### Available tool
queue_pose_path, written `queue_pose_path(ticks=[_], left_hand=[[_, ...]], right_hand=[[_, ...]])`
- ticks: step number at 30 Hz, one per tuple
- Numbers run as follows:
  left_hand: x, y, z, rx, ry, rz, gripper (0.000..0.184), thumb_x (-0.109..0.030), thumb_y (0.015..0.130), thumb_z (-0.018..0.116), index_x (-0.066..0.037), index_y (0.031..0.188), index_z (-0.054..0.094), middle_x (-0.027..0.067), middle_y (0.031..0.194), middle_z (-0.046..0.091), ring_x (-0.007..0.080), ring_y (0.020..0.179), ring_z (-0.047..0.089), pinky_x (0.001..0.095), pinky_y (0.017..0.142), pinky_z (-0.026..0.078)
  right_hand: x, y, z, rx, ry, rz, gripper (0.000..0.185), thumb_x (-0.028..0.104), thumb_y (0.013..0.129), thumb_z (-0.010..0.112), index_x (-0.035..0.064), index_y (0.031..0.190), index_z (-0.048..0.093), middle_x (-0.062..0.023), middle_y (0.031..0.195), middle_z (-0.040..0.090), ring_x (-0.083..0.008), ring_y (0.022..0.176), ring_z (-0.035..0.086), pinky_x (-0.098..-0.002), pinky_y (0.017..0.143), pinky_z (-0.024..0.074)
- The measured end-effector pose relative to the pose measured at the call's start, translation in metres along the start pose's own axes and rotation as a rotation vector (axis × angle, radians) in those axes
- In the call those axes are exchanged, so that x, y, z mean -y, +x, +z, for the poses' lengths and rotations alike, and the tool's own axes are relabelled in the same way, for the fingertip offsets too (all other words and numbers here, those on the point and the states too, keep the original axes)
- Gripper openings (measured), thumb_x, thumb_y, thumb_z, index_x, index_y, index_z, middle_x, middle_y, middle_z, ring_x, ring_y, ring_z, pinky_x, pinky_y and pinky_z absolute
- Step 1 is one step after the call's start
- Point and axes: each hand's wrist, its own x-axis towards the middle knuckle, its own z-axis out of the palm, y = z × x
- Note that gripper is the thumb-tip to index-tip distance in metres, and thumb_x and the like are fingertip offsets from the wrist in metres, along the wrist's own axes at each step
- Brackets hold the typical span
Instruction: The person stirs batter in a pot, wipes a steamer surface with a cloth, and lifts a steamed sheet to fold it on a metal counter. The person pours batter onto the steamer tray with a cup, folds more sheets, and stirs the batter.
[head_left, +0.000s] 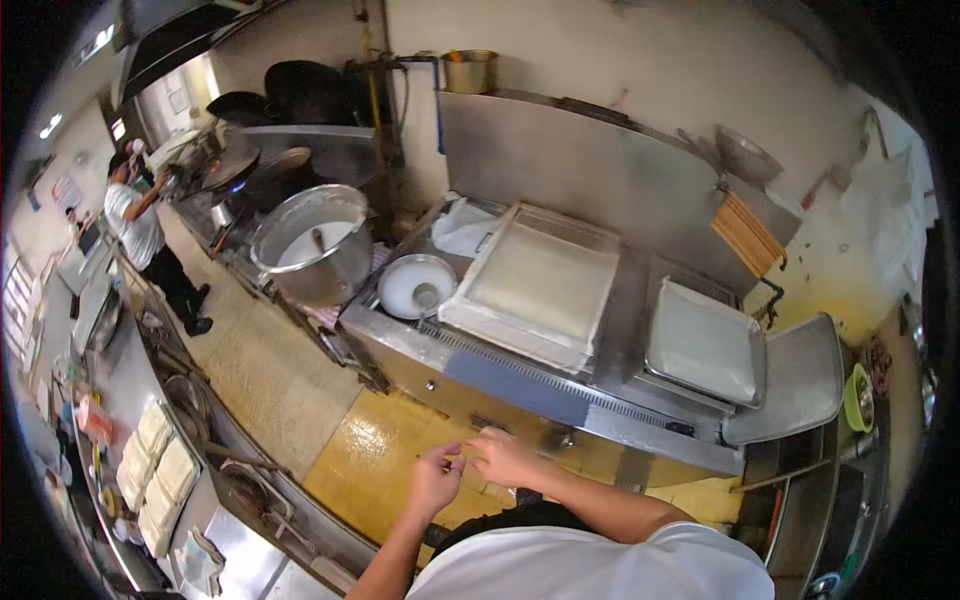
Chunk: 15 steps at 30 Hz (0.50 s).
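My left hand (437, 481) is raised in front of my body, its fingers curled in; what they hold, if anything, is too small to make out. Close beside it, my right hand (503, 459) has its fingers bent toward the left one and slightly apart, with nothing visible in them. Beyond both hands is a steel counter (640, 432). On it sit a large square tray lined with white cloth (545, 268), a smaller tray with a pale sheet (703, 342), and a bowl of white liquid with a small cup (405, 288).
A big metal pot (335, 258) of white liquid stands left of the counter. At far left, wrapped white blocks (160, 470) lie on a steel table (235, 550). A person (140, 225) stands at the stove. A metal lid or tray (800, 380) leans at the right.
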Motion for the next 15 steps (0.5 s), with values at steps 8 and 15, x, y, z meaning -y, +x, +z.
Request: queue_pose_path(ticks=[8, 15], left_hand=[[-0.074, 0.051, 0.12, 0.187, 0.039, 0.035, 0.032, -0.017, 0.095, 0.072, -0.003, 0.124, 0.071, 0.0186, 0.114, 0.075, 0.0283, 0.09, 0.074, 0.0378, 0.079, 0.06], [-0.139, 0.099, 0.213, 0.392, 0.091, 0.137, 0.034, -0.018, 0.094, 0.073, -0.005, 0.125, 0.071, 0.0177, 0.114, 0.075, 0.0289, 0.091, 0.075, 0.0372, 0.081, 0.06]], right_hand=[[-0.108, -0.054, -0.088, -0.152, 0.045, 0.082, 0.039, 0.017, 0.089, 0.066, -0.0008, 0.124, 0.067, -0.0239, 0.118, 0.065, -0.0424, 0.115, 0.062, -0.0498, 0.1, 0.0509], [-0.191, -0.101, -0.168, -0.443, -0.077, 0.287, 0.023, 0.02, 0.088, 0.068, 0.0015, 0.101, 0.073, -0.0224, 0.105, 0.069, -0.043, 0.101, 0.066, -0.0508, 0.091, 0.0537]])
